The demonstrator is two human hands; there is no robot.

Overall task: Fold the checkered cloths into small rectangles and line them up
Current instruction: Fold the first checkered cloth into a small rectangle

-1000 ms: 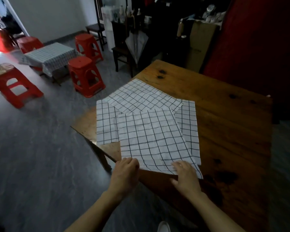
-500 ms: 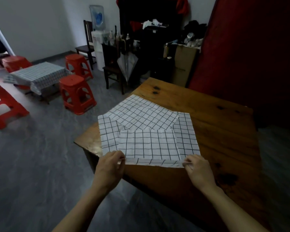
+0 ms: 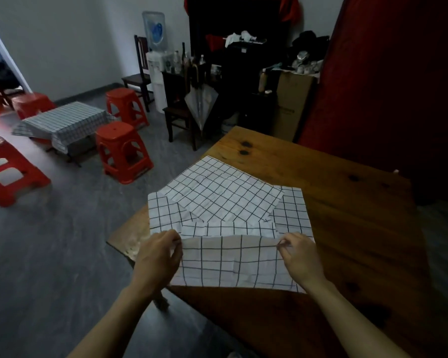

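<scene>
A knotted wooden worktop (image 3: 334, 202) juts corner-first into a dim room with grey flooring, red plastic stools (image 3: 123, 151), a low table under a checked cover (image 3: 62, 122), a water dispenser (image 3: 155, 60) and a cardboard box (image 3: 292, 104) against the far wall. Three checkered cloths lie near the worktop's left corner: one angled cloth (image 3: 217, 192) overlaps a flat cloth (image 3: 292, 213), and the nearest cloth (image 3: 233, 262) is lifted off the front edge. The left hand (image 3: 157, 257) has its grip pinched on that cloth's upper left corner, while the right hand (image 3: 299, 257) pinches the upper right corner, the fabric stretched between them and its lower edge hanging just above the wood.
</scene>
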